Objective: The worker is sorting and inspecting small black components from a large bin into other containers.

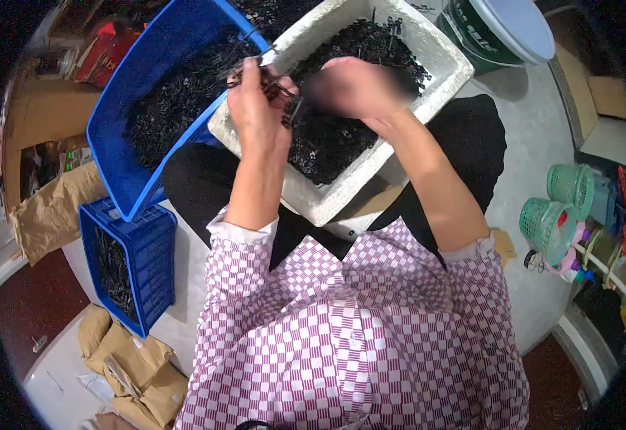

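Note:
A white foam box (442, 54) rests on my lap, filled with several small black metal parts (327, 143). My left hand (256, 107) is over the box's near-left rim, fingers closed on a cluster of the black parts. My right hand (359, 86) hovers over the middle of the box, blurred, right beside the left hand; what it grips is unclear. A blue plastic bin (123, 136) holding more black parts sits tilted just left of the foam box.
A blue slatted crate (152, 265) with dark parts stands on the floor at lower left, with brown paper bags (137, 365) around it. A green bucket with a pale lid (510, 29) is at the upper right. Green mesh baskets (560, 208) sit at right.

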`<state>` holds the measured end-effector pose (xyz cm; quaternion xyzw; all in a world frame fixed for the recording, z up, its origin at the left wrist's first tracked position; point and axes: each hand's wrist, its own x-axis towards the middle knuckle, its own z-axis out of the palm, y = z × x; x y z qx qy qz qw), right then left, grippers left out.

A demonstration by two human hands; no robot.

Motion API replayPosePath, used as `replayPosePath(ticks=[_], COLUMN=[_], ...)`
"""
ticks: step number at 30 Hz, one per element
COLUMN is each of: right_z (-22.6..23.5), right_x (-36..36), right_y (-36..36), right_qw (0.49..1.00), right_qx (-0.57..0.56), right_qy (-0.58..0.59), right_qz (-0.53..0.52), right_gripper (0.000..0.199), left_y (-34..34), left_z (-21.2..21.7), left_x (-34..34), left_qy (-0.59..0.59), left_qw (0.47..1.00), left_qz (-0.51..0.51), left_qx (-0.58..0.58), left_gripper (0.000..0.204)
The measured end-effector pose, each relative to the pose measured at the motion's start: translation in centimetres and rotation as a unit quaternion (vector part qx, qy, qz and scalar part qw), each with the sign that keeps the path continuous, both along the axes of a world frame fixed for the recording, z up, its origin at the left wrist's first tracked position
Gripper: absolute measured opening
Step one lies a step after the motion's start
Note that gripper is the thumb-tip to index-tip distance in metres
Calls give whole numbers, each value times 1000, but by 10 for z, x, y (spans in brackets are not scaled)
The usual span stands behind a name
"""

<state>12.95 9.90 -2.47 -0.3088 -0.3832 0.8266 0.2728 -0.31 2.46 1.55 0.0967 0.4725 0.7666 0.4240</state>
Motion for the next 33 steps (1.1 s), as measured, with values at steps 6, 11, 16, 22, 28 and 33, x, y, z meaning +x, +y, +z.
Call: replayPosePath(ticks=[6, 11, 16, 22, 28, 33], right_z=[24, 11, -12, -4, 20, 27], right_x=[-5, -10, -8, 10, 3, 17], right_y=[-26, -21, -3, -2, 1, 4], right_qw=[994, 983, 806, 778, 924, 974], right_qx=[-8, 152, 500, 589, 334, 147], right_qy=[51, -68, -310, -219, -143, -120], right_qz=[94, 76, -57, -24, -119, 127], right_gripper=[16, 13, 14, 21, 25, 22], left_y=[-5, -2, -10, -17, -26, -22], left_z=[1, -3, 12, 16, -1, 8], left_x=[-5, -5, 9, 10, 2, 2], left_qy=[-8, -12, 16, 96, 239, 166], left_qw=[999, 1000, 997, 988, 926, 926], left_qz=[45, 19, -73, -82, -249, -320], left_qx=[-8, 3, -15, -84, -153, -110], left_gripper=[19, 20, 21, 19, 19, 20])
